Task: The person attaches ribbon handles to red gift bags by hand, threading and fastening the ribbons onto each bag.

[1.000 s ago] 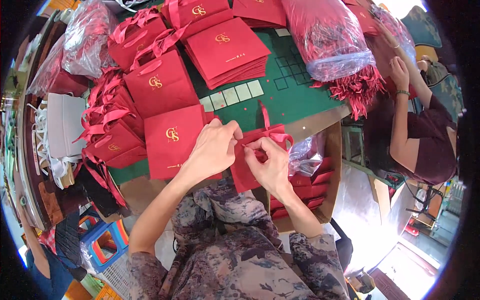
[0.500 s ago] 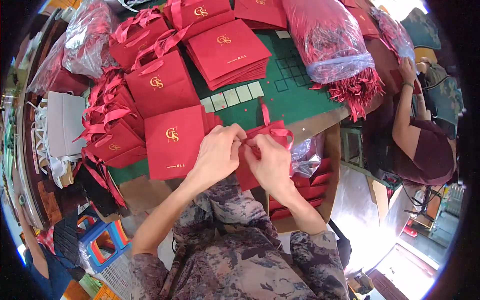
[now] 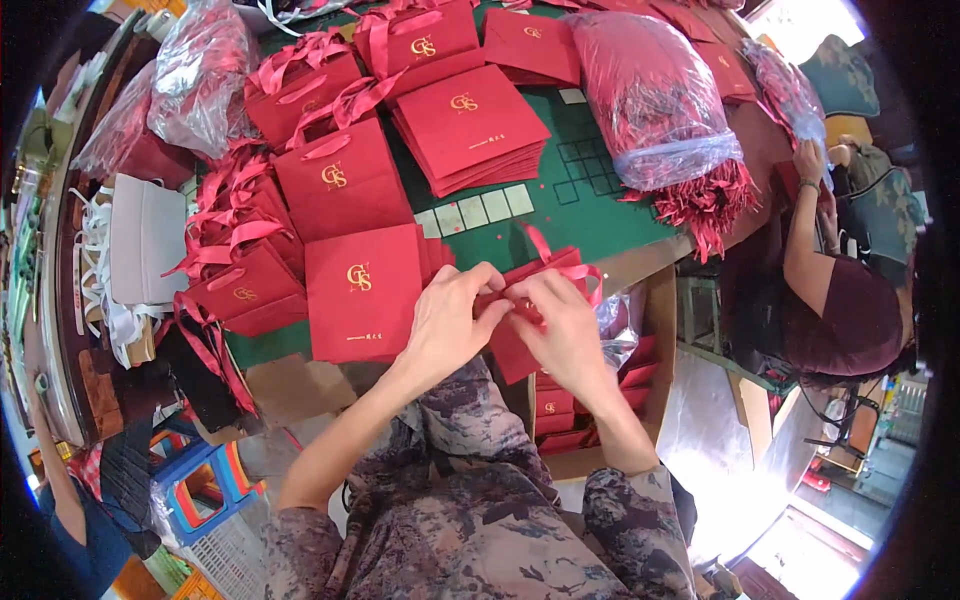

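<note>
My left hand point(image 3: 447, 318) and my right hand point(image 3: 562, 335) meet at the table's near edge, fingertips pinched together over a small red paper gift bag point(image 3: 512, 358). A ribbon loop point(image 3: 594, 284) of the bag sticks out past my right hand. Another ribbon end point(image 3: 538, 243) stands up behind the fingers. What exactly lies between the fingertips is too small and covered to make out. Just left of my left hand lies a flat stack of red gift bags point(image 3: 365, 300) with gold print.
More red bags with ribbon handles point(image 3: 240, 270) crowd the green tabletop point(image 3: 600, 225) on the left. A flat bag stack point(image 3: 470, 125) and a plastic-wrapped ribbon bundle point(image 3: 660, 100) lie farther back. An open carton point(image 3: 660, 360) of red bags stands below right. A co-worker point(image 3: 840, 300) sits at right.
My fingertips have drawn closer together, and my left thumb now reaches toward my right hand. The bag stays at the table edge. The whole view has shifted slightly.
</note>
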{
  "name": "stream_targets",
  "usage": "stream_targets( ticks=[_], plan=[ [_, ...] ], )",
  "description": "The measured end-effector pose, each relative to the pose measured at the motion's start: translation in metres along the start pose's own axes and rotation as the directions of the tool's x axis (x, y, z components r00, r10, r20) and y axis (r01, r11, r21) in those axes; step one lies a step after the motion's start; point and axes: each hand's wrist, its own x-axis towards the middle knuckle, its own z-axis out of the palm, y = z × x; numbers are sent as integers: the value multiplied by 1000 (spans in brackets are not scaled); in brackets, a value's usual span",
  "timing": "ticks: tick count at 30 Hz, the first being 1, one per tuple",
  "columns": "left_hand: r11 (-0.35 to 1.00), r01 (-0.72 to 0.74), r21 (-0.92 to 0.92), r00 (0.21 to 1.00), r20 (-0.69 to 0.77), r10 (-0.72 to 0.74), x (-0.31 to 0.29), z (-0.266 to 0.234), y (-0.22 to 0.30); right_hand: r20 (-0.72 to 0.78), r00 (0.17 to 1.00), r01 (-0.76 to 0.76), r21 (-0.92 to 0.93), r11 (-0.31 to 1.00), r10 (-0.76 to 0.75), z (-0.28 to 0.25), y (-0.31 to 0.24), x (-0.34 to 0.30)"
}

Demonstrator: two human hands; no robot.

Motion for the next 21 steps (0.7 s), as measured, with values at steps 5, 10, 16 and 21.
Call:
stream_targets(
  ticks=[5, 10, 16, 21],
  plan=[
    [986, -84, 142, 988, -113, 100, -8, 11, 6, 158, 986, 46, 21, 999, -49, -26, 6, 24],
    [904, -345, 251, 861, -299, 411, -13, 28, -1, 365, 915, 180, 15, 983, -173, -34, 23, 46],
    [843, -425, 329, 796, -308, 521, -14, 27, -11, 617, 782, -26, 173, 985, -88, -34, 39, 68],
    [833, -442, 333, 792, -292, 537, -14, 28, -8, 730, 682, -243, 159, 957, 52, -28, 40, 78]
  ],
)
